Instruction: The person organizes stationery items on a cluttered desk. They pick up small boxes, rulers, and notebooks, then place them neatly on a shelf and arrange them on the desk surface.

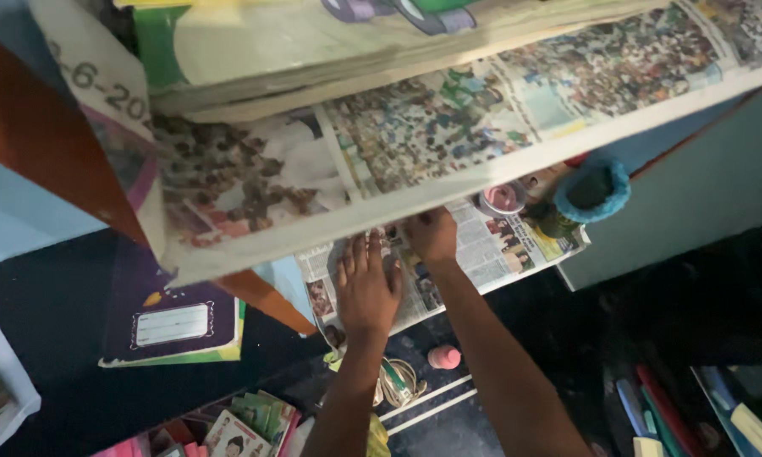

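My left hand (366,286) lies flat, fingers spread, on the newspaper sheet (491,250) lining a lower shelf. My right hand (433,234) reaches further in under the upper shelf, fingers curled against the same newspaper; whether it grips anything is hidden by the shelf edge. Close to the right of that hand stand a small round pink-lidded container (503,199) and a jar wrapped in a blue knitted band (590,193).
The upper shelf (448,182) is lined with newspaper and carries a stack of books. A dark notebook (171,322) with a white label lies at the left. On the floor sit a pink ball (444,357), coiled cord (398,382), cards (258,419) and pens (660,410).
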